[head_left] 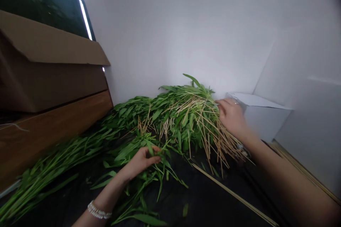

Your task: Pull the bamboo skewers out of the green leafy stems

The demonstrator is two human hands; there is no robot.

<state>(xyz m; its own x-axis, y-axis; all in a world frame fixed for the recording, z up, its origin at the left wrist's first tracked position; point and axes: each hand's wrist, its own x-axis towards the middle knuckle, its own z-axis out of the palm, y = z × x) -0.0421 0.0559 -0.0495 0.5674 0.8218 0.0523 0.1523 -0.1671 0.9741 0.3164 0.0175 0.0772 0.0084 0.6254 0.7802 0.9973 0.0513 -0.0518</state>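
Observation:
My left hand is closed around a few leafy green stems above the dark ground cover. Farther off, my right hand reaches to the right end of a heap of leafy greens. Its fingers are curled at the heap's edge, and what they hold, if anything, is hidden. Many thin wooden sticks lie over and among these greens, some pointing toward me. Loose leafy stems lie under and around my left hand.
Long-stemmed greens stretch along the left side. A cardboard box rests on a wooden ledge at the left. Beside my right arm stands a white box near the white wall. Long thin sticks lie at the front right.

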